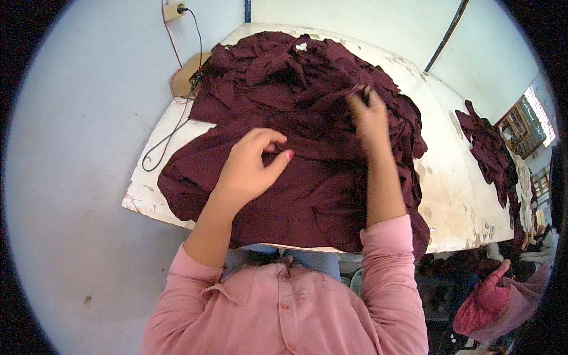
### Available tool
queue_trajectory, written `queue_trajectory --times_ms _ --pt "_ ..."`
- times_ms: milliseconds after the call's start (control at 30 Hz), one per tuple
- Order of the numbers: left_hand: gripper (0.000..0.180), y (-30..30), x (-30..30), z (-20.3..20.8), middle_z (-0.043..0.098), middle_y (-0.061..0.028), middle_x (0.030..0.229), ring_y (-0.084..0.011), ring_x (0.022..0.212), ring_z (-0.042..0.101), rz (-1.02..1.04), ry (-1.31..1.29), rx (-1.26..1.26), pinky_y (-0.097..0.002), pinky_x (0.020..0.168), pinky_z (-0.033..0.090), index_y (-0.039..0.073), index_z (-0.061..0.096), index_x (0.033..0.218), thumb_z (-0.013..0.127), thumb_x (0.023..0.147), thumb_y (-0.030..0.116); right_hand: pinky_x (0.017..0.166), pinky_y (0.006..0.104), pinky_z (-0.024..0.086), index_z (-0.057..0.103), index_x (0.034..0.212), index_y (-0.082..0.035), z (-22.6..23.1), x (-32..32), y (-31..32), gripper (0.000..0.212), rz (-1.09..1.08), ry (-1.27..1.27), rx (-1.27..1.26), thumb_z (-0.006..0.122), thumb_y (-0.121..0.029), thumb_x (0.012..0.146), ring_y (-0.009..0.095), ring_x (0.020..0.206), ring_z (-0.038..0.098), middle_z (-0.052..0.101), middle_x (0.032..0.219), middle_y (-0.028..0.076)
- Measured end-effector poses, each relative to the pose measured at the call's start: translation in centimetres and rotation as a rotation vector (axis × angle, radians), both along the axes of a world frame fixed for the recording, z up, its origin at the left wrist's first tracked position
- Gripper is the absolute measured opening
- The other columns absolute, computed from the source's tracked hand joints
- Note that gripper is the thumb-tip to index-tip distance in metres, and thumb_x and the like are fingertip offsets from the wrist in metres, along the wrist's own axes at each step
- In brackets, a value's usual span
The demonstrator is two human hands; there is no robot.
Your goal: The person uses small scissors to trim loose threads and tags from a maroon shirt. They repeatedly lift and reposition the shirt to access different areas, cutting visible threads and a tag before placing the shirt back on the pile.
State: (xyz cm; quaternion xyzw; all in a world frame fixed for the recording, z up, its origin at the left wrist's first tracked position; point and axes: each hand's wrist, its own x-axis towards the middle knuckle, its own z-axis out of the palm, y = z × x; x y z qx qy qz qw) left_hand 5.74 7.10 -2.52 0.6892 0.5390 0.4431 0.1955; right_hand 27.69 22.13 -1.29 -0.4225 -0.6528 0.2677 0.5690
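A large heap of dark maroon cloth [260,201], which looks like garments, covers most of the white table in front of me. My left hand [251,163] is over the near part of the cloth, fingers loosely bent and thumb apart, with nothing in it. Farther off to the right, my right hand [371,118] is slightly blurred. Its fingertips pinch a raised fold of the maroon cloth at the heap's right side. A small white patch [301,47] shows among the folds at the back.
The white, stained tabletop [455,195] extends right. A brown box [189,76] with black and red cables stands at the back left, below a wall socket [174,10]. More dark garments [488,148] lie at the far right edge. Another person in pink [488,296] is at the lower right.
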Motion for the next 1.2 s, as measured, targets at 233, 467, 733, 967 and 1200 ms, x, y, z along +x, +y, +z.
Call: queue_trajectory --times_ms 233,467,733,967,1200 --pt "0.035 9.2 1.3 -5.4 0.058 -0.016 0.112 -0.0343 0.104 0.057 0.339 0.438 -0.134 -0.0431 0.086 0.048 0.007 0.06 0.108 0.066 0.081 0.029 0.057 0.0302 0.045 0.06 0.103 -0.001 7.8 2.5 -0.8 0.028 -0.083 -0.369 -0.131 0.06 -0.024 0.087 0.017 0.062 0.056 0.062 0.079 0.007" --pt "0.009 9.1 -0.6 -3.5 0.062 -0.012 0.089 -0.0315 0.083 0.06 0.367 -0.031 0.663 -0.0369 0.073 0.048 0.004 0.06 0.095 0.055 0.089 0.008 0.087 0.0364 0.049 0.055 0.123 -0.001 8.4 7.6 5.0 0.049 -0.384 -0.179 0.028 0.062 -0.032 0.086 0.028 0.096 0.065 0.067 0.105 0.016" --pt "0.02 -2.9 3.4 -1.4 0.06 -0.0191 0.101 -0.0345 0.094 0.062 -0.076 -0.016 0.818 -0.038 0.082 0.05 0.005 0.059 0.094 0.062 0.076 -0.003 0.095 0.0342 0.043 0.05 0.124 0.005 0.2 -0.7 -11.6 0.067 0.618 -0.21 -0.023 0.077 -0.033 0.076 0.02 0.109 0.055 0.061 0.115 0.017" --pt "0.04 -5.4 3.4 -4.8 0.054 -0.018 0.126 -0.0192 0.099 0.061 -0.194 -0.352 0.1 -0.0264 0.078 0.051 -0.001 0.054 0.123 0.057 0.083 -0.003 0.063 0.0183 0.04 0.046 0.13 -0.001 -6.4 -1.4 -16.1 0.062 0.5 0.326 -0.256 0.076 -0.014 0.078 0.004 0.082 0.05 0.061 0.109 0.006" --pt "0.053 -5.2 2.4 -2.0 0.053 -0.0161 0.123 -0.022 0.097 0.06 0.176 0.11 0.466 -0.032 0.08 0.048 0.002 0.05 0.124 0.073 0.078 0.014 0.071 0.0209 0.042 0.058 0.112 -0.002 -6.7 -0.7 -17.2 0.027 0.56 0.174 -0.429 0.062 -0.012 0.087 0.005 0.079 0.051 0.063 0.089 -0.002"
